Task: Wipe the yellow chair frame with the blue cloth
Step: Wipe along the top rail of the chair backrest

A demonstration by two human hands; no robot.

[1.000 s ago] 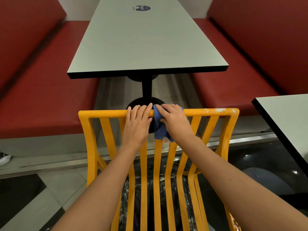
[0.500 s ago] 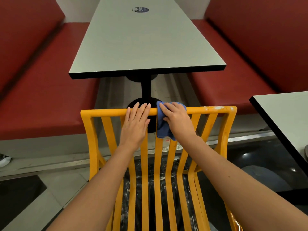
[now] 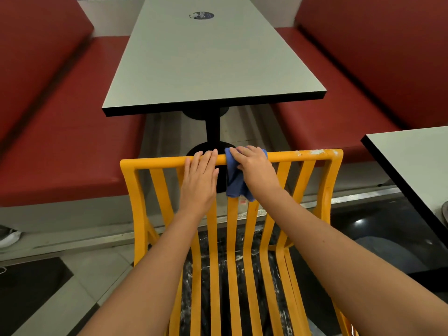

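Observation:
The yellow chair frame (image 3: pixel 303 156) stands right in front of me, its slatted back facing me and its top rail running left to right. My left hand (image 3: pixel 200 180) rests on the top rail near its middle, fingers curled over it. Just to its right, my right hand (image 3: pixel 254 170) presses the blue cloth (image 3: pixel 234 181) onto the rail; the cloth drapes over the bar and hangs down in front of the slats. White scuff marks show on the rail's right end.
A grey table (image 3: pixel 211 69) on a black pedestal stands beyond the chair, between two red benches (image 3: pixel 60 141). A second grey table (image 3: pixel 417 161) juts in at the right. Dark glossy floor lies under the chair.
My right hand with the blue cloth has slid a little to the right along the top rail. My left hand has kept its hold on the rail.

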